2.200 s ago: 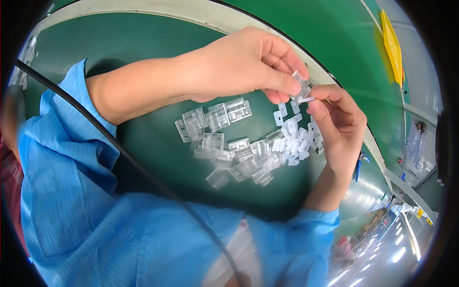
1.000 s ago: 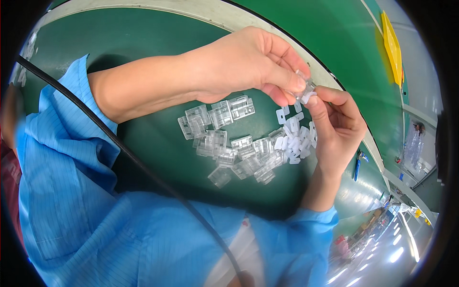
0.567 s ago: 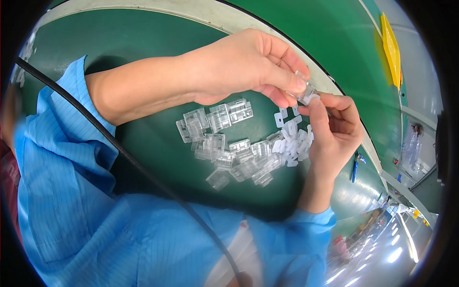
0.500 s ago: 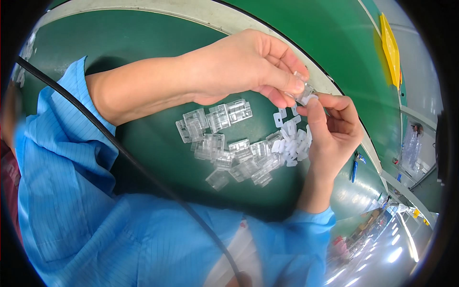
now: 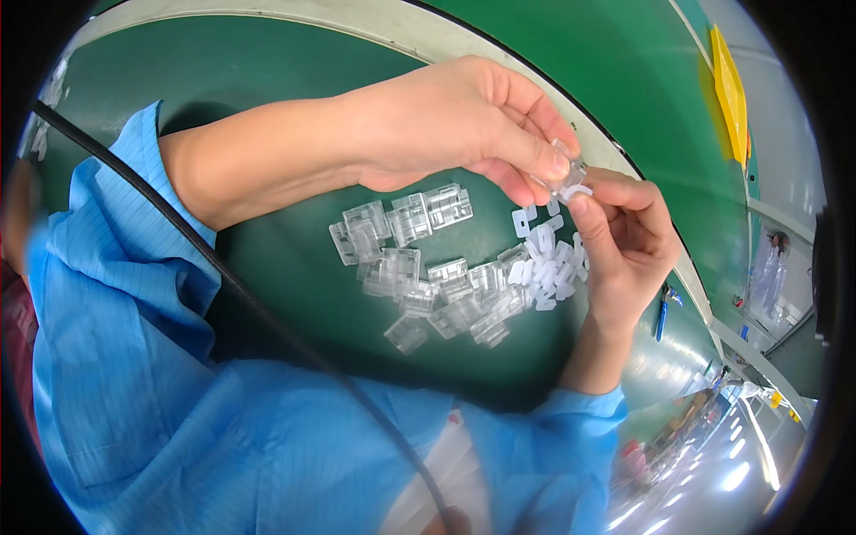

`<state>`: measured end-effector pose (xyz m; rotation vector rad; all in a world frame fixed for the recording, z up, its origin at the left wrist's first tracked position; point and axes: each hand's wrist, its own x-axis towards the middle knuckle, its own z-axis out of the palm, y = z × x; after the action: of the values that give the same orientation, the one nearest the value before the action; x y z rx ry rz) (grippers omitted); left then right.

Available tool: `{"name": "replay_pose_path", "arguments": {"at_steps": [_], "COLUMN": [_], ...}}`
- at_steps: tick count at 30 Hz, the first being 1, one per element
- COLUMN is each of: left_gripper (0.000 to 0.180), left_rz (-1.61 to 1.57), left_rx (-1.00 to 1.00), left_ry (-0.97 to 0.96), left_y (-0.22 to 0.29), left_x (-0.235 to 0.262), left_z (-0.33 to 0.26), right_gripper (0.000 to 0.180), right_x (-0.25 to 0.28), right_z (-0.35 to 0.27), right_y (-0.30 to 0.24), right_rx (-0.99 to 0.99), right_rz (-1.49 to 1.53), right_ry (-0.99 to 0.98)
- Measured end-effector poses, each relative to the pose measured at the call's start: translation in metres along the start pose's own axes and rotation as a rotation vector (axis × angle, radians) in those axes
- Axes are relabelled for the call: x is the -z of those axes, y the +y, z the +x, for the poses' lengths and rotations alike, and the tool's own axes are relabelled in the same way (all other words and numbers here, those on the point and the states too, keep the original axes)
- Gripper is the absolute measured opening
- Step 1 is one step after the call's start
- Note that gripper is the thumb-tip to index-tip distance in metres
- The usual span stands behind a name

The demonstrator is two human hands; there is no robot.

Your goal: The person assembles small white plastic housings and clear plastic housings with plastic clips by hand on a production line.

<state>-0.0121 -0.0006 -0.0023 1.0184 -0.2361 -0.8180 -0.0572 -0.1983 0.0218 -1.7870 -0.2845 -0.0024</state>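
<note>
A small clear plastic housing (image 5: 568,159) is pinched between the thumb and fingers of my left hand (image 5: 464,120), above the far side of the mat. Against its near end, my right hand (image 5: 629,241) grips a small white plastic tab (image 5: 579,191) between thumb and index finger. The tab looks curved and touches the housing; how far it sits inside is hard to see. Beneath my hands lies a loose heap of similar white tabs (image 5: 546,263). To the left of that heap, several clear plastic housings (image 5: 390,272) lie in a scattered group.
Everything lies on a dark green work surface (image 5: 276,67) with a pale raised edge (image 5: 348,28) at the far side. A black cable (image 5: 241,290) crosses in front of my left sleeve. Blue-handled pliers (image 5: 662,316) lie at right, and a yellow tray (image 5: 729,94) stands beyond.
My right hand has shifted slightly down and right, and the white tab now shows as a bent strip at the housing's end. The left hand barely moved.
</note>
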Motion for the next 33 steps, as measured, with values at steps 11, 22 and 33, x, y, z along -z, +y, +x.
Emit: {"name": "replay_pose_path", "arguments": {"at_steps": [11,22,33], "left_gripper": [0.022,0.022,0.021], "left_rz": [0.077,-0.062,-0.078], "left_rx": [-0.039,-0.134,-0.041], "left_ry": [-0.038,0.128,0.109], "left_y": [0.004,-0.009,-0.005], "left_x": [0.001,-0.006,-0.009], "left_z": [-0.002,-0.002,-0.005], "right_gripper": [0.018,0.019,0.029], "right_x": [-0.007,-0.012,0.001], "right_z": [0.002,-0.001,0.007], "right_y": [0.004,0.014,0.012], "right_rx": [0.363,0.200,0.338], "right_rz": [-0.419,-0.236,-0.478], "right_ry": [0.040,0.129,0.011]}}
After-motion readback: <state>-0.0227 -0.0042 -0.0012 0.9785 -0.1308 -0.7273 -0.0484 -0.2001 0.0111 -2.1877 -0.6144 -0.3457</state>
